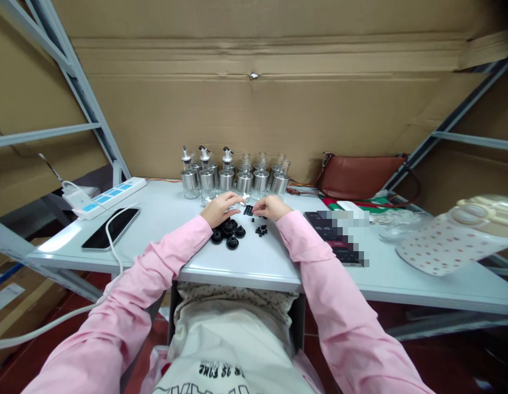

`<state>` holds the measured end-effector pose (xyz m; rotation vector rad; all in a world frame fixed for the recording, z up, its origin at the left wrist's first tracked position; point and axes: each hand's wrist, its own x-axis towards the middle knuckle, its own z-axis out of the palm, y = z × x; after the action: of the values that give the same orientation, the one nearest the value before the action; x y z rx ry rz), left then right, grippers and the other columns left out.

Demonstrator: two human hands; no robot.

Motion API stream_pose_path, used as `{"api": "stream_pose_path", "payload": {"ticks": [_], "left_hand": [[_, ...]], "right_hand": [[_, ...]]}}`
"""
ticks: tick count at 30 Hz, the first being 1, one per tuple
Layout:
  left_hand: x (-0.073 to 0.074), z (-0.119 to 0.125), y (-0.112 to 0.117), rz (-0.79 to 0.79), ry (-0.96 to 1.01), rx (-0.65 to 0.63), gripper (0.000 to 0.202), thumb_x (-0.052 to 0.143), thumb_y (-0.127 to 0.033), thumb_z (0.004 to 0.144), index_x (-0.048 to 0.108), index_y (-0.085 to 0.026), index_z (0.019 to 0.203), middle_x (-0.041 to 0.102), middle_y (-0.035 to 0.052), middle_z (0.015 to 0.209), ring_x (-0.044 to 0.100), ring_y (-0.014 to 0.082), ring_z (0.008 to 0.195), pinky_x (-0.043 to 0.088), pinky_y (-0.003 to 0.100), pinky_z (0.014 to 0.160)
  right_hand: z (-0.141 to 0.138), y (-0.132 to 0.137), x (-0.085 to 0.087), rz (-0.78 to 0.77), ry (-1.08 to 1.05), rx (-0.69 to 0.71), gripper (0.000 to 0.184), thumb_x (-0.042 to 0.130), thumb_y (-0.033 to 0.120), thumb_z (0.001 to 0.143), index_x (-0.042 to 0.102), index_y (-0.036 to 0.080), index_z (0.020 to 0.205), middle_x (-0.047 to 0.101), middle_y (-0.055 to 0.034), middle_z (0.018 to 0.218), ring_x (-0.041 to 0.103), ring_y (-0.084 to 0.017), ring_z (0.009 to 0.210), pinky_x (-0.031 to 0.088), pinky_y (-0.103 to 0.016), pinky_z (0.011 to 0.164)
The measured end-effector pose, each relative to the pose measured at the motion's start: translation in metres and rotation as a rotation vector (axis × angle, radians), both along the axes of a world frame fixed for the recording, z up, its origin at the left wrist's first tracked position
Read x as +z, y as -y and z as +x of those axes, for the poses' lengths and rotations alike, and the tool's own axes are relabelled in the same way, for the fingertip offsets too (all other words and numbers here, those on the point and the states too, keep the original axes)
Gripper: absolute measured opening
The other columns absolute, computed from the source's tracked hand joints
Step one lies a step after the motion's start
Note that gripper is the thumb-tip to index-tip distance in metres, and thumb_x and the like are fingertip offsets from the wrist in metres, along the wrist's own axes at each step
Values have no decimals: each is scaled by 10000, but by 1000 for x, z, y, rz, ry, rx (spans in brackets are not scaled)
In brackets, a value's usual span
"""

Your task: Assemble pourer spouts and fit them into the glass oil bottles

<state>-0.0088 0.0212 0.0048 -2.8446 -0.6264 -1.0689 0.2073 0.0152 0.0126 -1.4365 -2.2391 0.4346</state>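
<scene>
While the left hand (pixel 218 210) stands with thumb and forefinger parted behind the black stoppers (pixel 228 229), the right hand (pixel 272 208) has its fingertips drawn together beside the black strips (pixel 248 210); whether they grip anything cannot be told. The stoppers lie toward the front edge of the worktop (pixel 241 268), left of the black bits (pixel 261 231). Bottles (pixel 226 179) line its rear edge.
</scene>
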Motion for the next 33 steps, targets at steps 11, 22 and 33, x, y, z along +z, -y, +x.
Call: {"api": "stream_pose_path", "payload": {"ticks": [11,22,33], "left_hand": [[2,0,1,-17,-4,4,284,483,-300,846,517,-174,1099,541,81,1024,541,166,944,445,293,832],[1,0,2,-35,0,3,284,485,-293,845,520,-166,1097,544,83,1020,543,161,922,449,289,821],[4,1,4,-15,19,-3,266,488,-287,844,519,-177,1084,553,75,1009,551,162,914,451,295,820]], "right_hand": [[-3,4,2,4,-13,23,118,631,131,616,696,166,709,617,16,582,525,-90,537,414,-205,584],[-10,5,-6,-113,-19,106,63,651,138,572,685,159,620,640,7,567,555,-99,529,437,-205,570],[-7,4,11,20,-686,0,226,643,273,620,674,149,806,682,-44,733,614,-140,670,494,-295,703]]}}
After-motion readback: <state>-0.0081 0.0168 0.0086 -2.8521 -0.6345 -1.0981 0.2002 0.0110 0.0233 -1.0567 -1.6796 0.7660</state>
